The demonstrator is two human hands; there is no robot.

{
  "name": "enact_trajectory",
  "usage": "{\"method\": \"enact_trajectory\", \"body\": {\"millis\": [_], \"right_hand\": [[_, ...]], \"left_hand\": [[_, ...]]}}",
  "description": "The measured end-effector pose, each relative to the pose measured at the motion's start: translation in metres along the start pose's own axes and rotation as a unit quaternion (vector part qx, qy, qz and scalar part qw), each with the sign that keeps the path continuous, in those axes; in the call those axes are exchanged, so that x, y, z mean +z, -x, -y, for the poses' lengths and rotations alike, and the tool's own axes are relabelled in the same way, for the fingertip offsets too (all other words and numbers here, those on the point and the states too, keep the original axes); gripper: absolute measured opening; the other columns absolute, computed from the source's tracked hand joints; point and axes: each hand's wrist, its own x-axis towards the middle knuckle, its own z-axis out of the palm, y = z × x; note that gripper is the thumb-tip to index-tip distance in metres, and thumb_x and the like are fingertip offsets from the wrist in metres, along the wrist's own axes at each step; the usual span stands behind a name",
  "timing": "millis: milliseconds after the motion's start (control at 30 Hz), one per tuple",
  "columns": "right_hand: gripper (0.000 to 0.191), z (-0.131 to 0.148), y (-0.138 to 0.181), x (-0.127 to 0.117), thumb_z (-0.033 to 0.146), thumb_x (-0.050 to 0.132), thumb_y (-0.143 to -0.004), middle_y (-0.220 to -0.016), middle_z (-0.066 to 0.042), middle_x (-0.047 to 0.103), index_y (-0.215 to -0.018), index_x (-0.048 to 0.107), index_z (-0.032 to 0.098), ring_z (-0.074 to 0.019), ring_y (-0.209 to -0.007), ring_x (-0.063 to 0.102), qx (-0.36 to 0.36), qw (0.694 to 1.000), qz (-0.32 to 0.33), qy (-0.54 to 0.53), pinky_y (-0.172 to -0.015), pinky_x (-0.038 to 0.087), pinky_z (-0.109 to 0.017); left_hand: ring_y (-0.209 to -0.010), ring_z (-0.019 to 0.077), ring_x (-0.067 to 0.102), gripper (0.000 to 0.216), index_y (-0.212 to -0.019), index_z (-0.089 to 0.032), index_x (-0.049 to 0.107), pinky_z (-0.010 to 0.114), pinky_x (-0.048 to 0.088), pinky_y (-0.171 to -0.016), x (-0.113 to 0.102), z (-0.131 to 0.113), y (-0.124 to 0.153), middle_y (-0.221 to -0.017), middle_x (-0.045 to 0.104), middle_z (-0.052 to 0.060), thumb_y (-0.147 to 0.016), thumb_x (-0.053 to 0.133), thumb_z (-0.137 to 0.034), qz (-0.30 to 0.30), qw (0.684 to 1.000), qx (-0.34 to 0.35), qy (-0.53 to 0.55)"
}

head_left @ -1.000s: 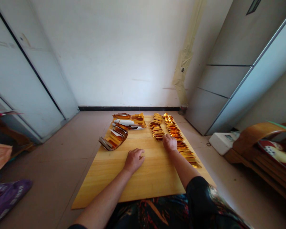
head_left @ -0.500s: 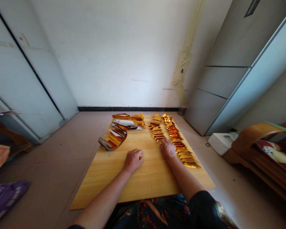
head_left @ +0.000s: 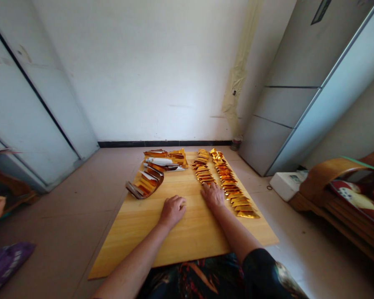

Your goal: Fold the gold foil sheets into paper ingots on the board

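My left hand (head_left: 172,211) rests on the wooden board (head_left: 134,245), its fingers curled into a loose fist, with nothing visible in it. My right hand (head_left: 213,195) lies palm down with fingers stretched out. Its fingertips touch or nearly touch the near end of the shorter row of folded gold foil papers (head_left: 203,171). Just right of this hand runs a longer row of shiny folded gold foil papers (head_left: 230,182), overlapping one another. At the board's far left is a curved stack of loose gold and brown foil sheets (head_left: 148,182).
Behind that stack lie a white rolled item (head_left: 158,161) and more gold foil sheets (head_left: 177,154). A wall stands beyond the board, a grey refrigerator (head_left: 280,108) at right. A white box (head_left: 285,185) and a wooden seat (head_left: 324,187) are on the right; a purple bag (head_left: 11,263) is at left.
My right hand has shifted slightly left toward the shorter row's near end, and its fingers have spread out. The left hand stays closed on the board. The view has turned slightly.
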Motion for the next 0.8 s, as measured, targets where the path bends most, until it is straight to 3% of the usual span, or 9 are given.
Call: {"method": "enact_trajectory", "body": {"millis": [333,800], "right_hand": [[0.037,-0.0029,-0.0003,-0.0047,0.050,0.035,-0.092,-0.113,-0.008,0.054,-0.115,0.057,0.031,-0.0248,-0.104,0.047,-0.010,1.000,-0.001,-0.002,-0.084,0.035,-0.041],[0.038,-0.0020,0.0016,-0.0064,0.051,0.037,-0.091,-0.116,-0.008,0.055,-0.120,0.054,0.033,-0.0250,-0.107,0.046,-0.022,1.000,0.001,0.001,-0.086,0.033,-0.041]], "left_hand": [[-0.081,0.0157,0.061,0.016,-0.083,-0.020,0.066,0.029,0.041,-0.076,-0.0011,-0.0005,-0.0005,-0.086,0.067,0.002,-0.075,0.054,-0.014,0.004,1.000,0.000,0.004],[-0.079,0.0152,0.060,0.015,-0.078,-0.020,0.066,0.028,0.039,-0.074,0.0000,0.0005,0.0006,-0.082,0.066,0.001,-0.074,0.053,-0.012,-0.005,1.000,0.008,0.001]]}}
